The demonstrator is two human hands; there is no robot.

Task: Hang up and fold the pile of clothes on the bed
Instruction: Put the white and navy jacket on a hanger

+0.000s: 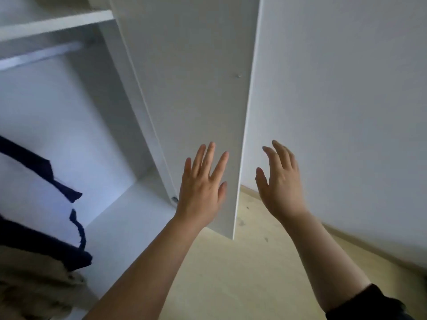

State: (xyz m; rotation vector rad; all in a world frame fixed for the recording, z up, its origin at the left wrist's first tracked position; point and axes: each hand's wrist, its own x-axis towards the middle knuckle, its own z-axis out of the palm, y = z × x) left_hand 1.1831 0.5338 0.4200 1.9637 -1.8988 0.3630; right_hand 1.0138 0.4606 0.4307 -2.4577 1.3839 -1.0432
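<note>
Floor [231, 273] of pale wood below white wardrobe door [196, 88] and wall [346, 112].

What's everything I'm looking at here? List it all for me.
wardrobe door: one, white, open, centre
shelf: one, white, top left inside the wardrobe
rail: one, silver-grey, under the shelf
striped garment: one, dark blue and white, lower left
beige garment: one, bottom left corner
floor: one, pale wood, bottom
wall: one, white, right
sleeve: one, black, right forearm
left hand: one, fingers straight, before the door's inner face
right hand: one, fingers relaxed, right of the door's edge
</note>
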